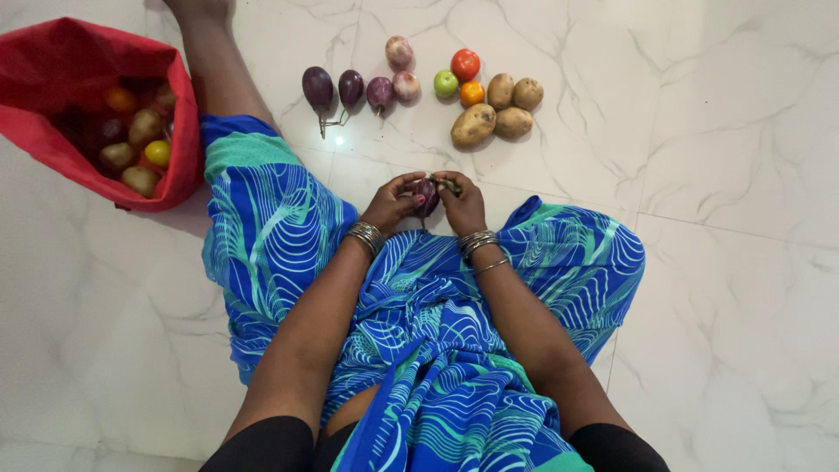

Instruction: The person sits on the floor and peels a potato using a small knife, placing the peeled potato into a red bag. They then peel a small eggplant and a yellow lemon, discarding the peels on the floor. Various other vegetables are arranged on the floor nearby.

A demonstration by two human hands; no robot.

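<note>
I sit on a white marble floor in a blue and green patterned garment. My left hand [391, 201] and my right hand [463, 204] are both wrapped around a small purple eggplant [427, 194], held just above the floor in front of my lap. Its green stem end pokes out near my right fingers. Metal bangles ring both wrists.
Ahead lie three purple eggplants [350, 88], two onions [400, 52], a green tomato [446, 84], a red tomato [465, 64], an orange tomato [472, 93] and several potatoes [494, 109]. A red cloth bag [52, 61] at far left holds more vegetables. My left leg [214, 61] stretches beside it.
</note>
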